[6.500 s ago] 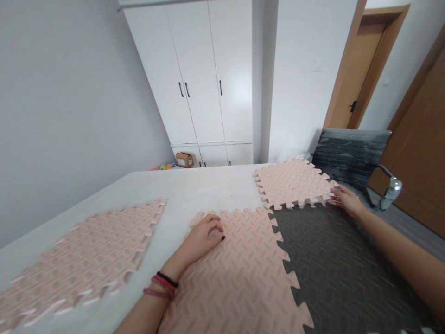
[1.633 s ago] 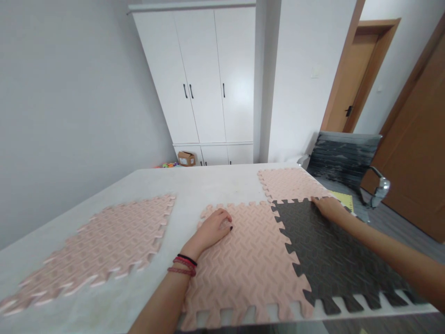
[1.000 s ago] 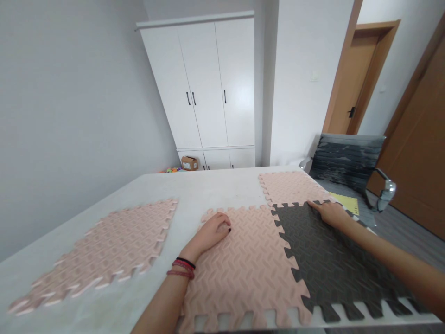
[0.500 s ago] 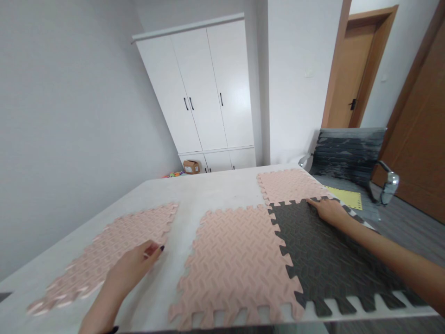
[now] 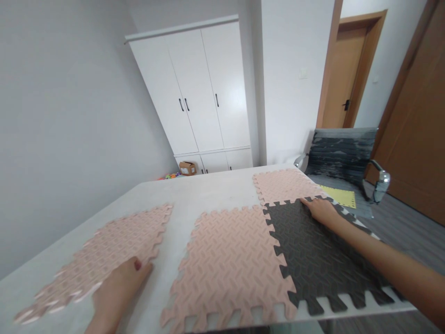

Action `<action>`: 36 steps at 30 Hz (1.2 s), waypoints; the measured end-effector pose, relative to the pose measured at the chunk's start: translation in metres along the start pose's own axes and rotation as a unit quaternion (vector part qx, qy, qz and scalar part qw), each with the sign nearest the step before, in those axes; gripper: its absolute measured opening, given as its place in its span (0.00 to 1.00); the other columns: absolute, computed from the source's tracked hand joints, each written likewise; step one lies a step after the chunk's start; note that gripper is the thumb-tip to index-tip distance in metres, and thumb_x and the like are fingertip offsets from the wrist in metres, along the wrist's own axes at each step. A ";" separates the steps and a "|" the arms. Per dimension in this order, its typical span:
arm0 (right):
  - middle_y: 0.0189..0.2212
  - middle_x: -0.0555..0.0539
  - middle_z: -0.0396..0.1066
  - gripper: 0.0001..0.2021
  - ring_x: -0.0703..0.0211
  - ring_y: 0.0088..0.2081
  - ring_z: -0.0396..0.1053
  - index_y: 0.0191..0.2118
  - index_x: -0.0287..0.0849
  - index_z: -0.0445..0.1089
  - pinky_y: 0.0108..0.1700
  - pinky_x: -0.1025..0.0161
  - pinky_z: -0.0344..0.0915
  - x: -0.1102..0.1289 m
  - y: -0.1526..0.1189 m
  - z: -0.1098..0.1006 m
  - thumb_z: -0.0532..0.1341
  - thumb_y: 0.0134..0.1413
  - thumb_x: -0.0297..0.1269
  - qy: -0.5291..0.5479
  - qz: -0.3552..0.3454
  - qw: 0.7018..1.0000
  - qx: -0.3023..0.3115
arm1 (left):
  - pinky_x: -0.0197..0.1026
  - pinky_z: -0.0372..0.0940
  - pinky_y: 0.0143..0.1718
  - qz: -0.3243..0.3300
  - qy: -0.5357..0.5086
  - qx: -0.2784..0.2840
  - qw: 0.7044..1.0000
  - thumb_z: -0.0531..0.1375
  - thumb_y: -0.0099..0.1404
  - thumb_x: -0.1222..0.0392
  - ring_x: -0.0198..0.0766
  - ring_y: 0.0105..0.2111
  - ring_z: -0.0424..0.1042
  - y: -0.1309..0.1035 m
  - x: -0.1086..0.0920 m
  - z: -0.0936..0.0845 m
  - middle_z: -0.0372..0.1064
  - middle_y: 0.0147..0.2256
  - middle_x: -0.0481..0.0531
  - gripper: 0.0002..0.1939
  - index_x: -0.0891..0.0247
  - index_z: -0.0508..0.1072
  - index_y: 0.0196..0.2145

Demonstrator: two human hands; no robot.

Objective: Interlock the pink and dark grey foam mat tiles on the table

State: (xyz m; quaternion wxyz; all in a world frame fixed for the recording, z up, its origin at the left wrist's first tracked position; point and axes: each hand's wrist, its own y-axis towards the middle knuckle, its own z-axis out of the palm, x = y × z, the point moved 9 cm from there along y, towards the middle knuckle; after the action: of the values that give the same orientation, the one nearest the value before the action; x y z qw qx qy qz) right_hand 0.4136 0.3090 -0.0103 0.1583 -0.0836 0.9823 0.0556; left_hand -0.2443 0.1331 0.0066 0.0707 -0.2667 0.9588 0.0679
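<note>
Loose pink mat (image 5: 104,255) edge under left hand (image 5: 116,290), bare table (image 5: 205,190) beyond

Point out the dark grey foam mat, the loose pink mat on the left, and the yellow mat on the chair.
dark grey foam mat (image 5: 323,250), head view, middle of its top face
loose pink mat (image 5: 111,243), head view, centre of its surface
yellow mat (image 5: 342,196), head view, middle of the visible part

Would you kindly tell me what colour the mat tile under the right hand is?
Dark grey mat tile, seen in the head view.
</note>
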 end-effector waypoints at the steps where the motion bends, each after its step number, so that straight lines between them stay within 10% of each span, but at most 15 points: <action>1: 0.38 0.36 0.73 0.28 0.47 0.38 0.73 0.63 0.45 0.56 0.35 0.57 0.66 0.000 0.000 0.000 0.46 0.57 0.23 -0.003 -0.001 1.000 -0.005 | 0.50 0.60 0.32 -0.011 0.002 0.001 1.000 0.51 0.56 0.41 0.54 0.29 0.70 0.000 -0.002 -0.002 0.70 0.24 0.56 0.18 0.59 0.68 0.26; 8: 0.37 0.37 0.73 0.28 0.48 0.38 0.72 0.62 0.45 0.57 0.34 0.59 0.66 0.001 -0.001 -0.001 0.46 0.57 0.24 -0.005 0.002 1.000 -0.020 | 0.46 0.60 0.31 -0.032 -0.059 -0.145 0.987 0.48 0.60 0.38 0.52 0.34 0.70 0.022 -0.028 -0.067 0.71 0.32 0.56 0.21 0.57 0.67 0.33; 13: 0.39 0.36 0.72 0.29 0.47 0.39 0.72 0.63 0.46 0.55 0.35 0.58 0.66 0.001 0.000 0.002 0.45 0.57 0.23 -0.009 0.005 1.000 -0.023 | 0.41 0.61 0.34 0.115 -0.198 -0.193 0.954 0.53 0.59 0.45 0.42 0.32 0.69 0.047 -0.106 -0.096 0.69 0.30 0.48 0.14 0.57 0.66 0.35; 18: 0.40 0.35 0.71 0.29 0.46 0.40 0.72 0.63 0.47 0.55 0.35 0.57 0.66 0.001 0.001 0.003 0.45 0.57 0.23 -0.011 0.012 1.000 -0.010 | 0.41 0.64 0.45 0.366 -0.295 -0.032 0.882 0.53 0.60 0.49 0.40 0.40 0.70 0.060 -0.214 -0.056 0.69 0.37 0.51 0.13 0.60 0.66 0.36; 21: 0.41 0.34 0.71 0.29 0.46 0.40 0.71 0.63 0.47 0.55 0.36 0.57 0.66 0.002 0.001 0.001 0.45 0.57 0.23 -0.007 0.016 1.000 -0.006 | 0.40 0.64 0.46 0.418 -0.276 0.036 0.865 0.55 0.60 0.49 0.39 0.41 0.71 0.066 -0.246 -0.020 0.71 0.38 0.51 0.13 0.60 0.70 0.35; 30: 0.43 0.35 0.70 0.29 0.47 0.41 0.71 0.63 0.46 0.55 0.36 0.57 0.65 -0.001 0.004 0.003 0.44 0.56 0.23 -0.008 0.017 1.000 0.014 | 0.42 0.63 0.47 0.415 -0.231 0.060 0.878 0.55 0.60 0.53 0.42 0.42 0.71 0.074 -0.245 0.023 0.72 0.39 0.53 0.12 0.62 0.72 0.37; 36: 0.41 0.38 0.70 0.19 0.47 0.44 0.69 0.46 0.42 0.69 0.39 0.58 0.63 0.053 0.007 -0.061 0.46 0.64 0.44 0.080 -0.037 0.995 -0.043 | 0.43 0.63 0.47 0.406 -0.217 0.042 0.887 0.53 0.60 0.57 0.41 0.42 0.70 0.072 -0.237 0.026 0.70 0.39 0.54 0.12 0.62 0.72 0.38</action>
State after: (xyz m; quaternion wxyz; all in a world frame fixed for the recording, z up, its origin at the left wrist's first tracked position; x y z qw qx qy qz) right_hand 0.3443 0.2995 0.0304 0.0774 -0.1306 0.9847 0.0855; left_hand -0.0781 0.3174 0.0290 0.2544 0.1699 0.9461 0.1065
